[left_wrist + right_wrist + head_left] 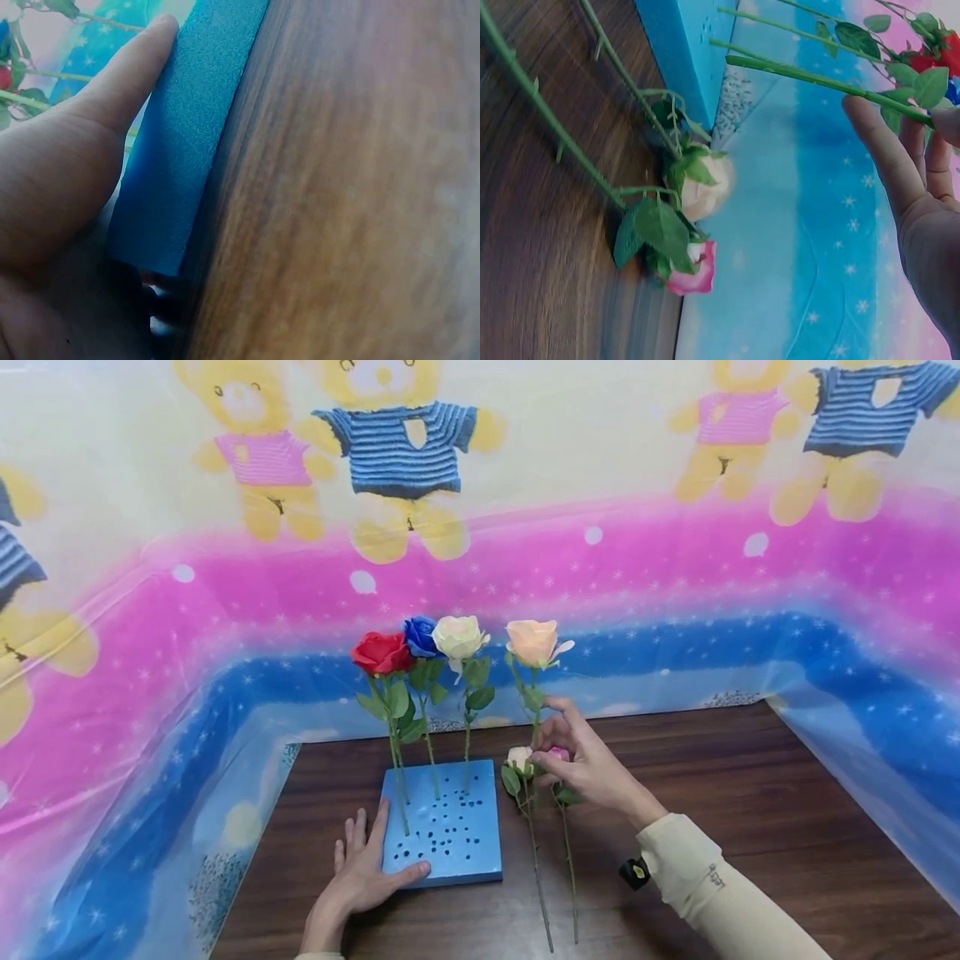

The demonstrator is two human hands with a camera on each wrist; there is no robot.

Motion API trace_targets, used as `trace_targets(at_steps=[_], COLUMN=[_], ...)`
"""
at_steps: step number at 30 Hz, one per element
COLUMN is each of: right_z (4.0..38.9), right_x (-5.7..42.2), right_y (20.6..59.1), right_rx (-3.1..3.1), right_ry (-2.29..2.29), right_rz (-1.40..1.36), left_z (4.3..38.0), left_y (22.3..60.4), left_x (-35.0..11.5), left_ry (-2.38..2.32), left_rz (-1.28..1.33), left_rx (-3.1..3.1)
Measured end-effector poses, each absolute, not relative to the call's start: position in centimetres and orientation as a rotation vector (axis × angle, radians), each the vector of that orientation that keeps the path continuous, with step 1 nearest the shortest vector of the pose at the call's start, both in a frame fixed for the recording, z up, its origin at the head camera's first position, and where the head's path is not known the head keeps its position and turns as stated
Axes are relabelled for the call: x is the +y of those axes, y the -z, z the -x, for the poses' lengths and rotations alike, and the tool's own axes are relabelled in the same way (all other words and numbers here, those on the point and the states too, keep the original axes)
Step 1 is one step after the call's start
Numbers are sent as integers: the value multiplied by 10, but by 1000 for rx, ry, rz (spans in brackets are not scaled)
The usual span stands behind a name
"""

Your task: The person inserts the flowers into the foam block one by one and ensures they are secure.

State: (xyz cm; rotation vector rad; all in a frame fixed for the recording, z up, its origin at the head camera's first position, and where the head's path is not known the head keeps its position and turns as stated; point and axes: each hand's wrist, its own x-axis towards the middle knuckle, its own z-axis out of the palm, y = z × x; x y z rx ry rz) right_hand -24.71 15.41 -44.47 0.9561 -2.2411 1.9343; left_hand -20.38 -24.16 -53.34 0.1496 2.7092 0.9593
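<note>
A blue foam block (450,852) dotted with holes lies on the table, with a red rose (381,653), a blue rose (422,637) and a white rose (459,637) standing in it. My left hand (363,868) rests at the block's left side, fingers spread and thumb over the near edge; the left wrist view shows the thumb (127,82) along the top. To the right of the block, my right hand (588,768) pinches the stem of an upright peach rose (532,643). In the right wrist view that stem's bare lower end (739,61) points toward the block.
A cream rose (519,760) and a pink rose (558,752) lie on the dark wooden table (750,827) right of the block, stems toward me. Behind the table hangs a cloth backdrop (525,552) printed with bears.
</note>
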Motion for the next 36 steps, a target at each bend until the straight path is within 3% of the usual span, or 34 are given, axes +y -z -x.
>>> trace_targets(at_steps=[36], right_z=[250], right_x=[56], right_y=[452], right_rx=[-2195], right_ry=[-2028], right_rz=[-1043], left_z=[206], left_y=[543], left_x=[-245], left_ry=[-985], left_rz=[-150], left_rx=[2743])
